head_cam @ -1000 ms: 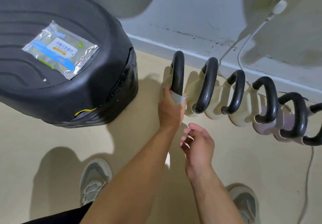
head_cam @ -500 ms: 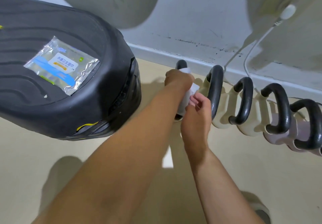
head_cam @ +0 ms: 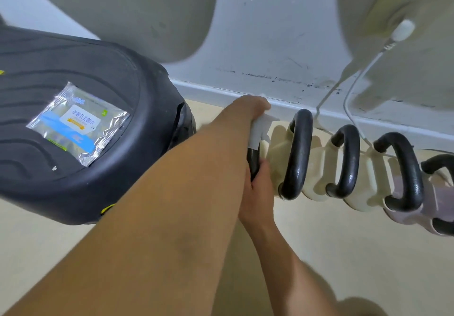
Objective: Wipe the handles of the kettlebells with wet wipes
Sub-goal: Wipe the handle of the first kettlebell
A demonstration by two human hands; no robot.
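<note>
Along the far wall, kettlebells [head_cam: 298,153] sit in a row on the floor, and the left hand [head_cam: 248,110] curls over the top of the leftmost one's black handle [head_cam: 253,164], fingers clamping a white wet wipe [head_cam: 261,129] round it. Right hand [head_cam: 258,193] grips the near lower end of the same handle, thumb on it, fingers partly hidden. At left, wet wipe pack [head_cam: 76,124] lies flat on a black ribbed platform [head_cam: 122,168]; white cable [head_cam: 353,109] hangs down the wall behind the row.
</note>
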